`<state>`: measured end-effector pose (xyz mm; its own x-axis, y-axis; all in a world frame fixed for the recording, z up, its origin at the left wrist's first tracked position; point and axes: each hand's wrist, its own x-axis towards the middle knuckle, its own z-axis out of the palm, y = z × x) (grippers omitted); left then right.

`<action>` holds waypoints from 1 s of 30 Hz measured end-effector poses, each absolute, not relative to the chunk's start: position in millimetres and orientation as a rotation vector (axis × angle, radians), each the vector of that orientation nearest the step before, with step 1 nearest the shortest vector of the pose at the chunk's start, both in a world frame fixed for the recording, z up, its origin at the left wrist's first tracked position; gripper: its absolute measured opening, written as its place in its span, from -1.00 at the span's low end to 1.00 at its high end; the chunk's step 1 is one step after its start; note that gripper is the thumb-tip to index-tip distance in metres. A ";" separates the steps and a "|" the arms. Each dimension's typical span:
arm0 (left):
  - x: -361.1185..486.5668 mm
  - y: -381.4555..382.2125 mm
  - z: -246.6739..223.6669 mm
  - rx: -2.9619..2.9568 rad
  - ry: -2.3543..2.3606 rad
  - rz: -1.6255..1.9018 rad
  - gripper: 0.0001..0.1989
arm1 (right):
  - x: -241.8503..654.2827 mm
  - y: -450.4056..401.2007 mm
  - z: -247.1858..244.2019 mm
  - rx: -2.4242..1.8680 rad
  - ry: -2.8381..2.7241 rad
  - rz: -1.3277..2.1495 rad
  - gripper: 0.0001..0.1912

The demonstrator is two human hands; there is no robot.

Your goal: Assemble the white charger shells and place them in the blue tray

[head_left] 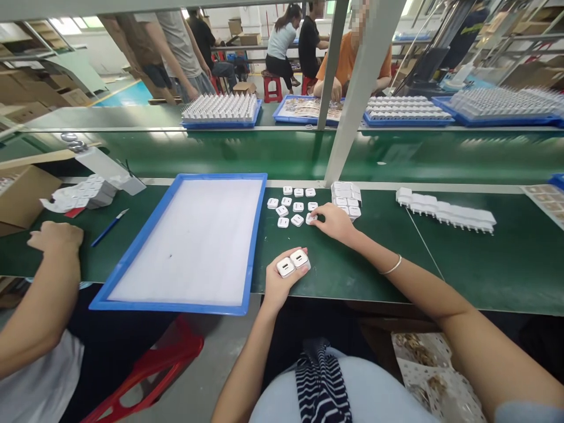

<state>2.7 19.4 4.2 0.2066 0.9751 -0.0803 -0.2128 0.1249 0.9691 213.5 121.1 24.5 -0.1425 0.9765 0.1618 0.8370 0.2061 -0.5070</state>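
My left hand (277, 283) is closed around two white USB chargers (286, 267) held side by side over the table's front edge, their port faces turned up. My right hand (332, 222) reaches to the table, thumb and fingertips pinched on another white USB charger (309, 219). That one is partly covered by the fingers. Several more white chargers (298, 207) stand in loose rows just left of my right hand. Behind it is a tight block of white chargers (346, 194).
Left of the chargers lies a blue-rimmed tray (252, 247) with a white base. A row of white adapter parts (449, 210) lies to the right. A co-worker's hand (56, 236) rests near a blue craft knife (109, 228). A slanted metal post (352, 100) rises behind the block.
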 end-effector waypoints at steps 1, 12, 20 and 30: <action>3.0 19.2 4.6 1.063 0.954 1.090 -0.52 | 214.1 121.2 25.4 -1.671 -2.007 0.433 -0.89; 19.6 15.9 23.3 1.196 1.159 1.247 -0.58 | 223.8 95.1 59.2 -1.316 -1.658 0.995 -0.74; 46.5 17.4 44.1 1.651 1.319 1.465 -0.55 | 205.7 40.9 83.0 -1.053 -1.529 0.806 -0.88; 59.5 14.8 42.6 1.911 1.345 1.500 -0.50 | 201.3 20.2 80.8 -1.053 -1.716 0.293 -0.88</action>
<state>59.5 14.8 42.6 -0.0186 0.8373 0.5464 0.4522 -0.4804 0.7515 201.3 20.2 80.8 -0.0592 0.7607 0.6464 0.5030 0.5821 -0.6389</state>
